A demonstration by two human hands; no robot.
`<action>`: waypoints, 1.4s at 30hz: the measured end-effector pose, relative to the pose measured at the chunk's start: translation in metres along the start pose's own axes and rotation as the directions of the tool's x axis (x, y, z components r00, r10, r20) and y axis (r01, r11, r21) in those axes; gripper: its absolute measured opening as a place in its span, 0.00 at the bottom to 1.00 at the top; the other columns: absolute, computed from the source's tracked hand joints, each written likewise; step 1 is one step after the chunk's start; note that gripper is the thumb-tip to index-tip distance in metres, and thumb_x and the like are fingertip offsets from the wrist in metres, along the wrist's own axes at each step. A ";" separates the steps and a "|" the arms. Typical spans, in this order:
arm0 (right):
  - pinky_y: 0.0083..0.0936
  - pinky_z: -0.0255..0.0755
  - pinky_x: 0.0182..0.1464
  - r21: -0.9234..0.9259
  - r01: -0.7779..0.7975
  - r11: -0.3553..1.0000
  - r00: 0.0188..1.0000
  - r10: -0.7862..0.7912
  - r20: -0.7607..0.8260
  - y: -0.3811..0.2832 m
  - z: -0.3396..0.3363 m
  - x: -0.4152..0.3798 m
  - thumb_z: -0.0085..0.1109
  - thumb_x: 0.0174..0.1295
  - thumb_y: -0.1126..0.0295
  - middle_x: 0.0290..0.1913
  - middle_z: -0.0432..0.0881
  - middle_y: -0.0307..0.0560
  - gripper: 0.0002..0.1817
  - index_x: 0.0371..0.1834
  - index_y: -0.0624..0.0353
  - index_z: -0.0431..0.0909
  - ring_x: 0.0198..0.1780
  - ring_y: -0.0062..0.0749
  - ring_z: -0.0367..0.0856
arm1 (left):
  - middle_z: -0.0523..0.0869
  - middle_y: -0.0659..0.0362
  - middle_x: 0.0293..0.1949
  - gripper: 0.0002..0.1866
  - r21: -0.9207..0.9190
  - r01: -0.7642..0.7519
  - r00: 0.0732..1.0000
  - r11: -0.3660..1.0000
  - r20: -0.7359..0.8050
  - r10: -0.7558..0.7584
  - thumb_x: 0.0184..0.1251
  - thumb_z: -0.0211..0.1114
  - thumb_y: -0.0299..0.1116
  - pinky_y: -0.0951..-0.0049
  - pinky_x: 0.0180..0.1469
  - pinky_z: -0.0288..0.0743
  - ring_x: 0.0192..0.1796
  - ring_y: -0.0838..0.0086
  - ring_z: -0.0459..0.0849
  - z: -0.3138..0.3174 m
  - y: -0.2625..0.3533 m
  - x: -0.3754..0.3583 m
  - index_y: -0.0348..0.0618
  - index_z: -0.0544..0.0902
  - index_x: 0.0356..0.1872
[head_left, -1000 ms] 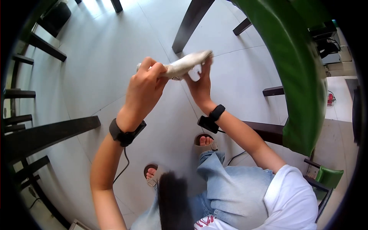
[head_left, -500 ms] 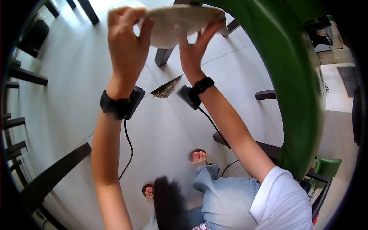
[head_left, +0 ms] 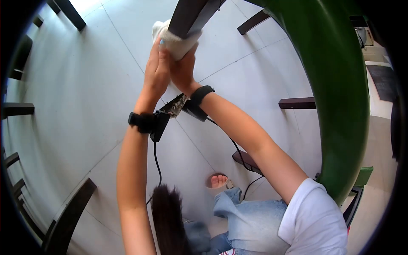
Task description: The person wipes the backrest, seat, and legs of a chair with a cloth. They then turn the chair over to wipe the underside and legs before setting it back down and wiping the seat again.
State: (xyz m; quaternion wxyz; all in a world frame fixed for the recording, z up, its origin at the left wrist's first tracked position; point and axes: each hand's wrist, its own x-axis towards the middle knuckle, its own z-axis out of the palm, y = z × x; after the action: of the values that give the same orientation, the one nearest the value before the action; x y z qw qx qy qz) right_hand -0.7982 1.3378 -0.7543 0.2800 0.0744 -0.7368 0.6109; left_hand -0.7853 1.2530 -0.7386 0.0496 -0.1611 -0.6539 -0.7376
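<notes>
Near the top of the head view, a whitish cloth (head_left: 175, 45) is folded around the end of a dark wooden furniture leg (head_left: 191, 17). My left hand (head_left: 156, 74) presses the cloth from the left side, fingers together and pointing up. From the other side my right hand (head_left: 183, 71) closes on the cloth, with its fingertips partly hidden behind it. The two hands nearly meet below the leg. Each wrist wears a black strap with a small dark box and a cable.
A large smooth green curved surface (head_left: 340, 106) fills the right side. Dark furniture legs (head_left: 297, 103) stand around it, and more dark pieces (head_left: 70, 216) are at the left. Between my wrists lies a broken patch (head_left: 176, 106) in the pale tiled floor (head_left: 106, 93).
The cloth was held spread between both hands, away from the leg. Now my hands have come together and the cloth is gathered around the leg's end.
</notes>
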 end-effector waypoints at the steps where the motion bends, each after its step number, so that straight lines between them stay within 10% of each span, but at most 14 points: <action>1: 0.35 0.72 0.47 -0.008 -0.081 0.997 0.995 0.081 0.053 0.009 -0.002 -0.009 0.66 0.53 0.57 0.48 0.74 0.57 0.37 0.55 0.63 0.51 0.47 0.43 0.77 | 0.60 0.49 0.67 0.30 -0.021 0.064 0.998 0.998 0.003 -0.064 0.75 0.36 0.49 0.70 0.70 0.47 0.70 0.66 0.55 -0.003 -0.013 -0.005 0.37 0.53 0.69; 7: 0.31 0.70 0.53 -0.043 -0.353 0.935 0.843 0.338 0.418 0.052 -0.017 -0.025 0.70 0.48 0.55 0.53 0.75 0.53 0.41 0.61 0.59 0.57 0.55 0.40 0.75 | 0.62 0.46 0.66 0.30 0.201 0.228 0.973 0.952 -0.028 -0.228 0.74 0.39 0.47 0.68 0.69 0.50 0.69 0.61 0.59 -0.017 -0.052 -0.034 0.35 0.54 0.68; 12: 0.29 0.71 0.53 -0.009 -0.339 0.941 0.863 0.315 0.395 0.028 -0.026 -0.013 0.72 0.47 0.58 0.48 0.78 0.48 0.34 0.54 0.61 0.67 0.51 0.34 0.77 | 0.68 0.47 0.63 0.28 0.078 0.331 0.943 0.940 -0.029 -0.330 0.73 0.42 0.44 0.70 0.65 0.56 0.66 0.63 0.64 -0.022 -0.041 -0.028 0.37 0.58 0.67; 18: 0.24 0.75 0.45 0.165 -0.062 0.984 0.994 0.045 0.104 -0.057 -0.033 0.037 0.71 0.47 0.63 0.41 0.82 0.44 0.25 0.46 0.64 0.75 0.42 0.25 0.80 | 0.62 0.53 0.67 0.36 -0.242 0.076 0.990 0.967 0.133 -0.044 0.71 0.37 0.57 0.71 0.71 0.45 0.70 0.69 0.57 -0.014 0.073 0.008 0.36 0.57 0.67; 20: 0.21 0.74 0.43 0.328 0.047 0.944 0.997 -0.067 0.047 -0.097 -0.038 0.064 0.68 0.51 0.66 0.39 0.83 0.43 0.19 0.43 0.63 0.76 0.41 0.24 0.80 | 0.81 0.52 0.43 0.31 -0.242 -0.100 0.995 0.965 -0.010 0.101 0.71 0.39 0.57 0.73 0.51 0.67 0.46 0.72 0.76 0.000 0.117 0.022 0.35 0.74 0.49; 23: 0.21 0.72 0.48 0.317 -0.021 0.948 0.984 -0.036 0.175 -0.121 -0.037 0.084 0.62 0.59 0.68 0.45 0.78 0.43 0.15 0.46 0.62 0.74 0.46 0.24 0.77 | 0.71 0.50 0.58 0.39 -0.209 -0.242 0.943 0.948 0.179 0.280 0.67 0.33 0.66 0.72 0.65 0.54 0.62 0.69 0.66 -0.003 0.131 0.050 0.43 0.65 0.64; 29: 0.17 0.71 0.48 0.340 0.053 0.939 0.985 -0.106 0.138 -0.078 -0.022 0.060 0.58 0.63 0.67 0.44 0.78 0.41 0.15 0.49 0.65 0.74 0.45 0.21 0.76 | 0.73 0.55 0.55 0.39 0.109 -0.133 0.984 0.985 0.134 0.118 0.69 0.35 0.63 0.72 0.61 0.60 0.58 0.71 0.69 -0.017 0.078 0.037 0.35 0.68 0.60; 30: 0.21 0.74 0.42 0.149 0.267 0.952 0.960 -0.277 0.052 -0.046 -0.022 0.059 0.66 0.53 0.66 0.38 0.83 0.43 0.17 0.42 0.63 0.77 0.40 0.24 0.81 | 0.76 0.54 0.50 0.36 0.128 -0.121 0.990 0.984 0.082 0.111 0.70 0.35 0.61 0.72 0.57 0.63 0.53 0.71 0.72 -0.012 0.075 0.032 0.35 0.70 0.55; 33: 0.22 0.73 0.43 0.290 0.087 0.953 0.986 -0.124 0.111 -0.033 -0.021 0.029 0.63 0.56 0.66 0.37 0.83 0.43 0.14 0.42 0.61 0.78 0.40 0.25 0.81 | 0.82 0.48 0.35 0.32 0.191 -0.022 0.999 0.981 -0.039 0.030 0.72 0.36 0.57 0.70 0.48 0.69 0.42 0.68 0.77 -0.004 0.053 0.016 0.35 0.75 0.46; 42: 0.28 0.68 0.54 0.046 -0.275 0.960 0.888 0.235 0.396 0.050 -0.020 -0.028 0.63 0.55 0.59 0.51 0.75 0.50 0.32 0.58 0.62 0.62 0.53 0.35 0.74 | 0.81 0.54 0.36 0.37 0.134 0.364 0.931 0.922 -0.066 -0.358 0.71 0.32 0.61 0.72 0.49 0.67 0.41 0.68 0.75 -0.029 -0.050 -0.009 0.34 0.77 0.45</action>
State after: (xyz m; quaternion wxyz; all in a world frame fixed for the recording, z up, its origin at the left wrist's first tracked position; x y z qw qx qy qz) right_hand -0.7910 1.3624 -0.8093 0.0425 0.1100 -0.7491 0.6519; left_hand -0.7962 1.2303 -0.7918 -0.0626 -0.0192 -0.7227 -0.6880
